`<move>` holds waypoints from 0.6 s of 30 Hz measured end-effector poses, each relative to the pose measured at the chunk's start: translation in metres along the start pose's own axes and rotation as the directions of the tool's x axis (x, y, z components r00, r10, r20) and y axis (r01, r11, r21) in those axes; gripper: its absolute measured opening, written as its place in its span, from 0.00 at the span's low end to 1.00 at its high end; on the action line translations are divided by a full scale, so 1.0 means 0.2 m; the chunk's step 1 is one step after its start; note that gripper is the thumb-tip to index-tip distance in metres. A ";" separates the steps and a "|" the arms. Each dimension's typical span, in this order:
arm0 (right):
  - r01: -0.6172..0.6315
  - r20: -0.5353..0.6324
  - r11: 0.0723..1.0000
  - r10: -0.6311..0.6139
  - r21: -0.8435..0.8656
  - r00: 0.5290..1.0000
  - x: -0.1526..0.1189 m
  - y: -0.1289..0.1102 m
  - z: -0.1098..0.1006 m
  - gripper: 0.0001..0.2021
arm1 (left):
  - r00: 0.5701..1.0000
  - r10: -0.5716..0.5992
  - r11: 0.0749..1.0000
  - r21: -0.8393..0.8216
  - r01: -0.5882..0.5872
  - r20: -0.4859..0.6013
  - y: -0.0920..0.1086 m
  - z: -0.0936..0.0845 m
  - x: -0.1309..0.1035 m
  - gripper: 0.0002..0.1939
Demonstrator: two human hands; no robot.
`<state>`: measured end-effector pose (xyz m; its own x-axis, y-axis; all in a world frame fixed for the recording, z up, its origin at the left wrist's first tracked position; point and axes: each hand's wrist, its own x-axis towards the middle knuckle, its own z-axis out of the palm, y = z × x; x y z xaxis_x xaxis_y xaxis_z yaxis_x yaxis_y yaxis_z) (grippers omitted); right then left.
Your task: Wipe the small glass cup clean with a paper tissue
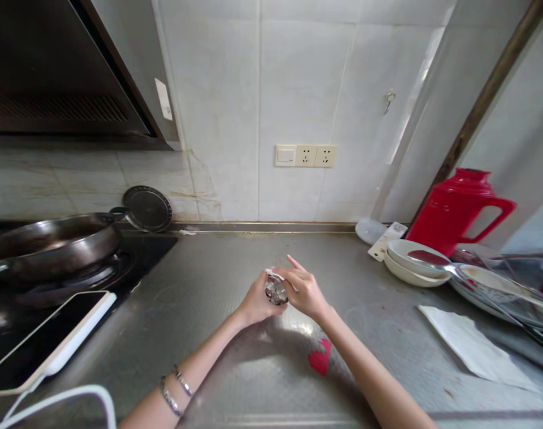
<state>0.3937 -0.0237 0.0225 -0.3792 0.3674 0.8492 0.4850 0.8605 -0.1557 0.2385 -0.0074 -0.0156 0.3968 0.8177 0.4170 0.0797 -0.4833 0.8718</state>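
My left hand is wrapped around a small round cup-like thing above the middle of the metal counter. Its top faces me and looks shiny, dark and silvery; I cannot make out whether that is glass, metal or foil. My right hand is closed at its rim, pinching a bit of thin white tissue-like material that runs along the edge. One finger of the right hand points outward. Most of the round thing's side is hidden by my fingers. Below the hands lies a red patch on the counter.
A steel pan sits on the black stove at left, with a phone and white cable in front. At right stand a red thermos, stacked bowls, plates and a white napkin.
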 end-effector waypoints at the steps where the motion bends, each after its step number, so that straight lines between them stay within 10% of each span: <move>1: 0.008 0.004 1.000 -0.008 -0.007 1.000 0.00 0.00 0.00 0.22 | 1.000 0.016 1.000 -0.012 -0.016 0.000 0.00 0.00 0.00 0.36; 14: 0.028 0.032 0.987 -0.034 0.157 0.999 0.02 -0.14 0.05 0.19 | 0.996 -0.003 0.998 0.055 0.008 -0.090 -0.01 -0.04 0.02 0.38; 18: -0.086 -0.155 0.982 0.113 0.169 0.981 0.03 -0.13 0.04 0.17 | 0.993 0.022 0.999 0.032 -0.019 -0.116 -0.02 -0.04 0.02 0.38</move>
<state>0.3732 -0.0413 0.0279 -0.1951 0.4030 0.8942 0.3759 0.8728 -0.3113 0.2323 0.0004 -0.0145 0.2899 0.8374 0.4633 0.1015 -0.5082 0.8552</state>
